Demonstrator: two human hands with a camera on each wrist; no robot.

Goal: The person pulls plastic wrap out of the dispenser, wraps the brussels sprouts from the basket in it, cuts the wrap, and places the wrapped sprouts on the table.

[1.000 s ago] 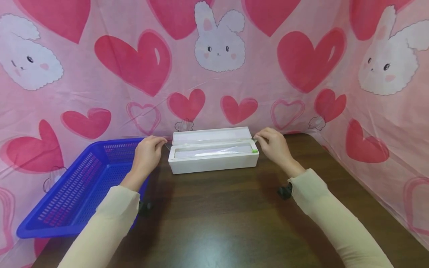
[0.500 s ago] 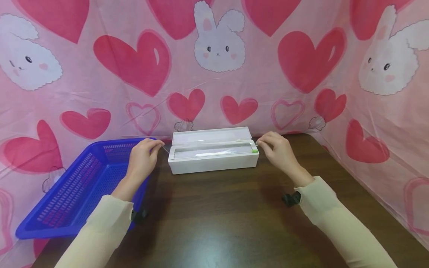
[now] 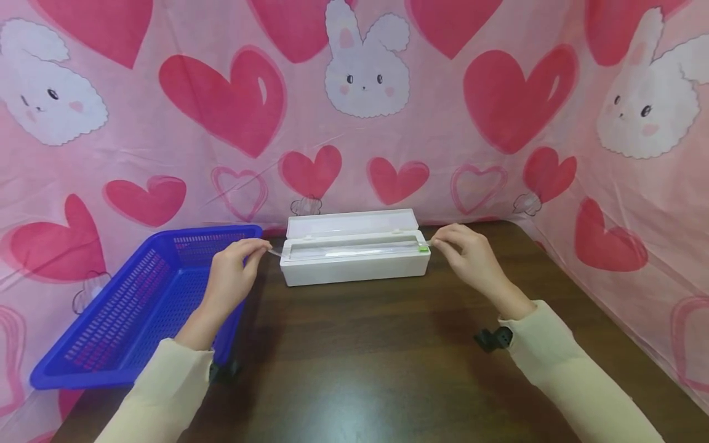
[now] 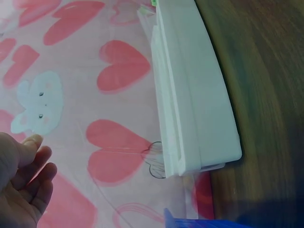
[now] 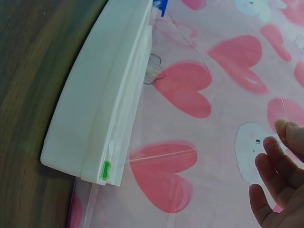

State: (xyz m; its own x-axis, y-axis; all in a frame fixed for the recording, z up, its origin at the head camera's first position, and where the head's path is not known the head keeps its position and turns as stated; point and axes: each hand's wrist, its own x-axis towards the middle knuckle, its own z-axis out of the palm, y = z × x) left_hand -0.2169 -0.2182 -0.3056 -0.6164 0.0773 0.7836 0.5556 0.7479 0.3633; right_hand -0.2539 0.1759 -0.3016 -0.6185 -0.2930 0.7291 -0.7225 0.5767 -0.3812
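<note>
A long white cling film dispenser stands at the back of the table, its lid raised behind it. A small green slider sits at its right end. Clear cling film spans the opening and sticks out past both ends. Just left of the box, my left hand pinches one corner of the film between thumb and fingertips. My right hand pinches the opposite corner, off the box's right end. In the left wrist view the film's thin edge shows faintly against the backdrop.
A blue plastic basket with perforated walls lies left of the dispenser, beneath my left forearm. Dark wooden tabletop stretches in front of the box. A pink curtain with hearts and rabbits hangs close behind and along the right side.
Both hands have come lower and nearer to me while drifting apart, left hand leftward and right hand rightward. The film has dropped closer over the opening. The box stays in place.
</note>
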